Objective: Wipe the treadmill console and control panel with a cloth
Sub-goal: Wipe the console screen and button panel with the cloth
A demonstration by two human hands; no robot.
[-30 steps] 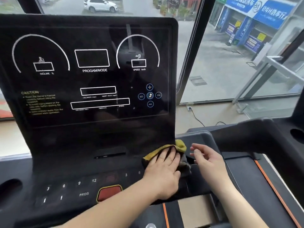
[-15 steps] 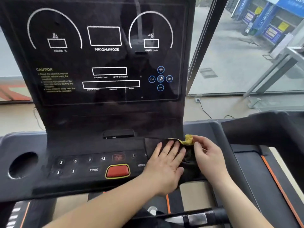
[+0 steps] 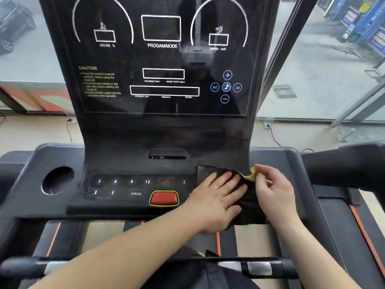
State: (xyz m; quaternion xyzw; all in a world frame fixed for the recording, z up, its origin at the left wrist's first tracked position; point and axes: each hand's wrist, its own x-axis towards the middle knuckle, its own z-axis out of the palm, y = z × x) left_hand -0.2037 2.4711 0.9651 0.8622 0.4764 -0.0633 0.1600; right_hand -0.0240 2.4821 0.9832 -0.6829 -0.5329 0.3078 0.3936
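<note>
While both hands work at the control panel's (image 3: pixel 133 187) right edge:
Left hand (image 3: pixel 216 197): fingers spread flat, pressing the cloth (image 3: pixel 250 202).
Right hand (image 3: pixel 273 190): fingertips pinching the cloth's yellow corner.

Two hands: the left hand (image 3: pixel 218 197) and the right hand (image 3: pixel 270 188). One cloth (image 3: pixel 250 203) under the fingers. One red stop button (image 3: pixel 164 198) left of the fingertips. One cup hole (image 3: pixel 57 180).
</note>
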